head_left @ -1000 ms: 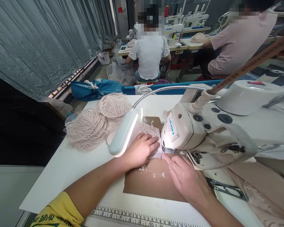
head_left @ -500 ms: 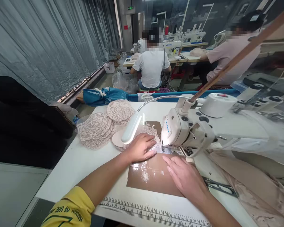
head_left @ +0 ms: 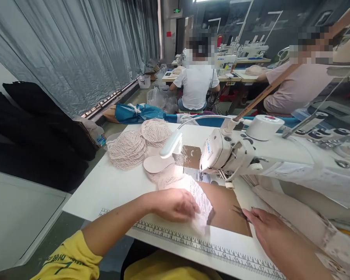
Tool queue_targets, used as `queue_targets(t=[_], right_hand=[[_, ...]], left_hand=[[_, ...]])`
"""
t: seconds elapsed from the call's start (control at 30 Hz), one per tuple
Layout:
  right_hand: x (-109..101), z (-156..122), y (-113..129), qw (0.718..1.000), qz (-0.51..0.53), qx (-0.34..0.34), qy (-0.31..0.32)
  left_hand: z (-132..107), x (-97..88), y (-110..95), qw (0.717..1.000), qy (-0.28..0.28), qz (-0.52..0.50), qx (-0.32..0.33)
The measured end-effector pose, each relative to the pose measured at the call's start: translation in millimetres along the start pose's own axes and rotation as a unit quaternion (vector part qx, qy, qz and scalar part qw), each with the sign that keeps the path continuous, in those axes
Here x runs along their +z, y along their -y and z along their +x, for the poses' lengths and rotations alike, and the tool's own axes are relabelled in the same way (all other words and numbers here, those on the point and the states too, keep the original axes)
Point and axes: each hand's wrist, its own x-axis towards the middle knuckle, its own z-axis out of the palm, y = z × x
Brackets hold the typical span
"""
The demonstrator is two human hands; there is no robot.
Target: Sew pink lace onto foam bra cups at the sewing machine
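Note:
My left hand (head_left: 179, 205) is closed on a pale pink lace piece (head_left: 196, 190), pulled toward the table's front edge. The lace's near end hangs loosely past my fingers. Its far end reaches a smooth beige cup-shaped pad (head_left: 157, 162). At the right, my right hand (head_left: 261, 223) grips dark thread snips (head_left: 238, 210), their pointed tips facing left over the brown cardboard (head_left: 221, 198). Beyond both hands stands the white sewing machine (head_left: 217, 149), its needle area lit and no hand under it.
Stacks of lace cups (head_left: 126, 149) lie at the table's left. A white lamp (head_left: 170, 144) leans over the work area. Printed ruler marks (head_left: 177, 235) run along the front edge. Beige fabric (head_left: 297, 206) drapes at the right. Two people sit at machines ahead.
My left hand has drawn the lace from beside the needle toward me. My right hand has moved right and picked up the snips. The view has shifted slightly.

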Motion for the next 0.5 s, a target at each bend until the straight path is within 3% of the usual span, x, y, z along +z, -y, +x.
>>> queue_targets(t=[0.1, 0.2, 0.3, 0.4, 0.5], right_hand=[[8, 1, 1, 1.000, -0.004, 0.024, -0.006], [6, 9, 2, 0.999, -0.033, 0.020, -0.005], [-2, 14, 1, 0.998, -0.043, 0.021, -0.028], [-12, 16, 2, 0.997, -0.021, 0.037, -0.059], [-22, 20, 10, 0.996, 0.030, 0.055, -0.066]], left_hand=[[-4, 1.3, -14, 0.999, -0.020, -0.028, -0.020], [-5, -7.4, -7, 0.985, -0.140, -0.041, -0.091], [-3, -16.5, 14, 0.948, -0.238, -0.058, -0.202], [2, -17.7, 36, 0.923, -0.237, -0.123, -0.277], [7, -11.4, 48, 0.918, -0.234, -0.162, -0.277]])
